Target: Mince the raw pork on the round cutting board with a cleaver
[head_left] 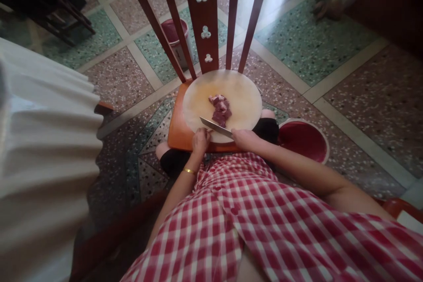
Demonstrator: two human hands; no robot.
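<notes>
My right hand is wrapped round the handle of a knife, whose broad blade points left and slants over the near part of a round, pale cutting board. My left hand is at the board's near left edge, close below the blade, with its fingers closed together; what they pinch, if anything, is too small to make out. Beyond the blade, near the middle of the board, lies a small heap of dark red meat pieces, some with pale parts.
The board rests on an orange-brown chair seat with a slatted wooden back behind it. A red basin stands on the floor to the right. A bucket is behind the chair back. A pale pleated cloth hangs at the left.
</notes>
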